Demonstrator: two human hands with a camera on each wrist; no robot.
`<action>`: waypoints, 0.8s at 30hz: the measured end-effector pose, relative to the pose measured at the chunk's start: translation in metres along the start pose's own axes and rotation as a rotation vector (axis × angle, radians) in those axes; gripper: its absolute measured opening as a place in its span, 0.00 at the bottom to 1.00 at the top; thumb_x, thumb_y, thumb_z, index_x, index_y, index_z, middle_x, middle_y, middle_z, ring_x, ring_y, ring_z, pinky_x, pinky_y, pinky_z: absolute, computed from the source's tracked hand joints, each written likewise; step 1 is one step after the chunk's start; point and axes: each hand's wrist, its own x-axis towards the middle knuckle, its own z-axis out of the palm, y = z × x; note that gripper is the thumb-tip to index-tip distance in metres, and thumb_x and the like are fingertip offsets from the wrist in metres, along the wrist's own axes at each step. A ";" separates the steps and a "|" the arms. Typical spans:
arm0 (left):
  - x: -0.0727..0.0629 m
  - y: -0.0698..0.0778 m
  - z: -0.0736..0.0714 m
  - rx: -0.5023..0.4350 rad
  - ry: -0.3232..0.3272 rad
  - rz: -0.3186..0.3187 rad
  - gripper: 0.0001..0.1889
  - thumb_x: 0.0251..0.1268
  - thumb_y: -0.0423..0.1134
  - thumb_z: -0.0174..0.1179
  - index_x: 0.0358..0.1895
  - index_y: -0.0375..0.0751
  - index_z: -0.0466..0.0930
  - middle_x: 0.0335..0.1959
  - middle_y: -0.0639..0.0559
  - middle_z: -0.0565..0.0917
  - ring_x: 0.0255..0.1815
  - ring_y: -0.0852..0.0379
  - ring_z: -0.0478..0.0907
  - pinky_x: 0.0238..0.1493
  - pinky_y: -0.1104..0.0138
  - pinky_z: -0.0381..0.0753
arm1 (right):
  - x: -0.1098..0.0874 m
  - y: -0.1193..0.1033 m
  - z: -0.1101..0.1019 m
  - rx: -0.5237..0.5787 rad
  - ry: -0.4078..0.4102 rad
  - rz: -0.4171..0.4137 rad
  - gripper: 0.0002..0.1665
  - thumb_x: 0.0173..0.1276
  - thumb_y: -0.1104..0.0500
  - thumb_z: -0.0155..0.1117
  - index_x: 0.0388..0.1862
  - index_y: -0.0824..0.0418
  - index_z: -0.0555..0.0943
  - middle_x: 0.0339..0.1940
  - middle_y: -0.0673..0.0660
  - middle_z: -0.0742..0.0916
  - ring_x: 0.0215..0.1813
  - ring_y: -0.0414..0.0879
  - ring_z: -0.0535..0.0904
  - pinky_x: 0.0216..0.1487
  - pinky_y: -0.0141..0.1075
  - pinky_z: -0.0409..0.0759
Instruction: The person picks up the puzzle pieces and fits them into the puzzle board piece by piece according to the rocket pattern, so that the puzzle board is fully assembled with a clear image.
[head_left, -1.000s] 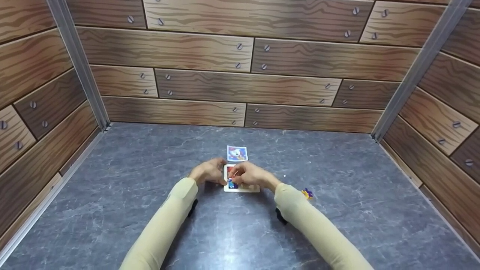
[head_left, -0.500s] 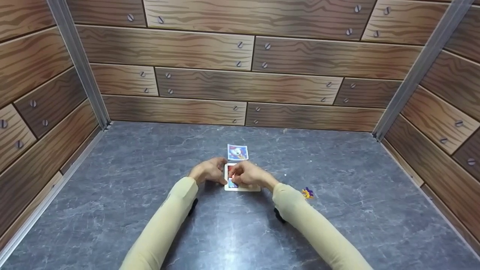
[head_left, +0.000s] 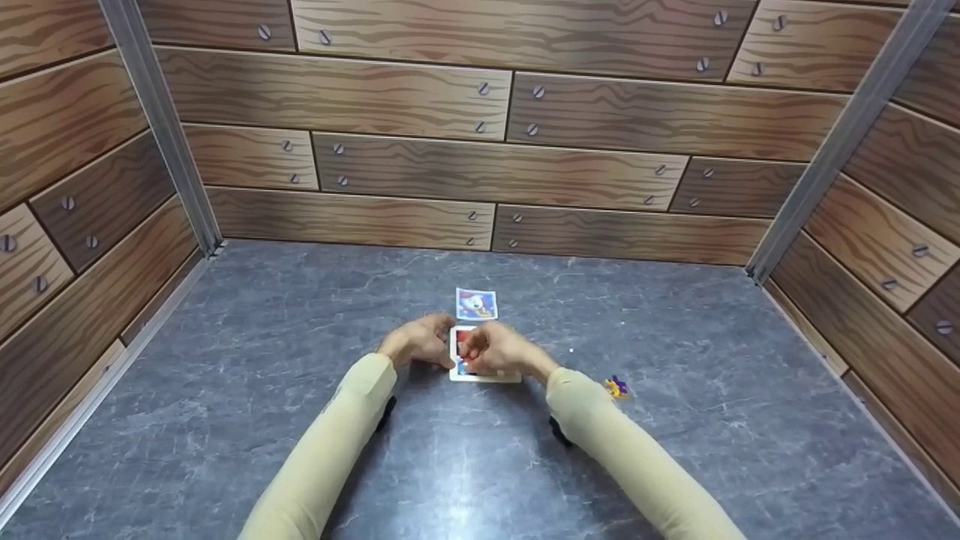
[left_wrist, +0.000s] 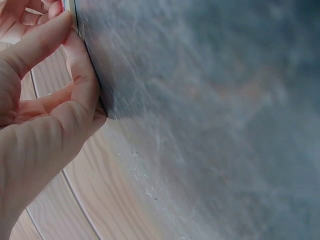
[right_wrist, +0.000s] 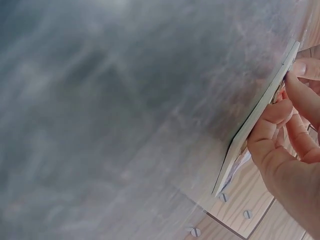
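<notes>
A shallow jigsaw tray (head_left: pixel 487 379) with a white border and a partly filled, red and blue picture lies at the middle of the table. My left hand (head_left: pixel 422 341) holds its left edge, thumb near the front and fingers toward the far corner. Over the picture, my right hand (head_left: pixel 500 349) bends its fingers, thumb and forefinger pinching a small puzzle piece (right_wrist: pixel 280 95) that is mostly hidden. In the left wrist view, the left thumb (left_wrist: pixel 60 25) presses on the tray's rim. Just beyond the tray lies a square picture card (head_left: pixel 476 304) with a white cartoon figure.
Loose purple and yellow puzzle pieces (head_left: pixel 617 387) lie beside the right forearm. A tiny white speck (head_left: pixel 571 350) is on the grey marbled table (head_left: pixel 300 300). Wood-patterned walls (head_left: pixel 412 165) enclose the back and both sides.
The right fingertips have shifted slightly over the picture, covering more of the blue part at its lower left. The left hand keeps its place, and the tray stays put.
</notes>
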 end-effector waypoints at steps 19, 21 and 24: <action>0.000 0.001 0.000 -0.013 -0.010 -0.008 0.39 0.46 0.25 0.70 0.66 0.33 0.67 0.52 0.39 0.79 0.46 0.53 0.72 0.57 0.59 0.75 | 0.001 0.002 0.002 -0.108 0.057 0.001 0.10 0.50 0.73 0.70 0.33 0.69 0.86 0.20 0.44 0.81 0.24 0.33 0.73 0.27 0.23 0.70; 0.000 0.001 0.000 -0.011 -0.010 -0.009 0.38 0.46 0.26 0.70 0.66 0.34 0.67 0.53 0.39 0.79 0.48 0.53 0.72 0.59 0.59 0.74 | 0.000 0.002 0.000 -0.090 0.043 -0.008 0.09 0.51 0.73 0.71 0.34 0.70 0.86 0.21 0.45 0.82 0.25 0.34 0.73 0.27 0.23 0.71; 0.000 0.001 0.000 -0.001 -0.007 -0.011 0.38 0.46 0.26 0.70 0.66 0.34 0.67 0.55 0.39 0.79 0.51 0.52 0.72 0.61 0.57 0.73 | -0.001 0.004 -0.003 -0.028 0.005 -0.008 0.10 0.54 0.73 0.71 0.37 0.71 0.86 0.24 0.50 0.85 0.26 0.34 0.74 0.29 0.24 0.72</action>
